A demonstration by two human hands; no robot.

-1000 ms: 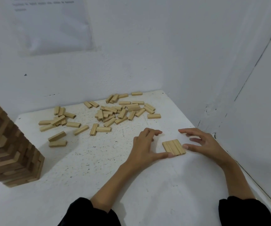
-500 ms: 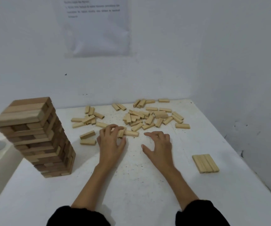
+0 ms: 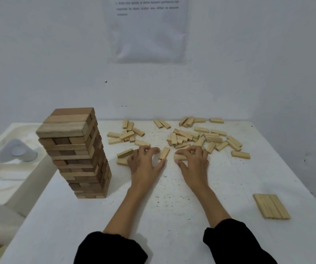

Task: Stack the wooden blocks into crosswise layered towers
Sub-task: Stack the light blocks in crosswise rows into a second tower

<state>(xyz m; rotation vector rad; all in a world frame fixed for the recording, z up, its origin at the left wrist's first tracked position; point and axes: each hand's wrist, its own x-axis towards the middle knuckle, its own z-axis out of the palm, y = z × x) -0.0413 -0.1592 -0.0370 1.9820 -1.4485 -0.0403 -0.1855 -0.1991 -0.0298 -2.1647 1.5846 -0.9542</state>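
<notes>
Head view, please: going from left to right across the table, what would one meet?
Tall block tower → left hand → right hand → flat row of blocks. The loose blocks spread behind both hands, so they have no clear place.

A white table, its top speckled with dark flecks, stood in the corner of a room with plain pale walls. A printed paper sheet hung on the back wall, its text too blurred to read. Soft, even light fell throughout.
</notes>
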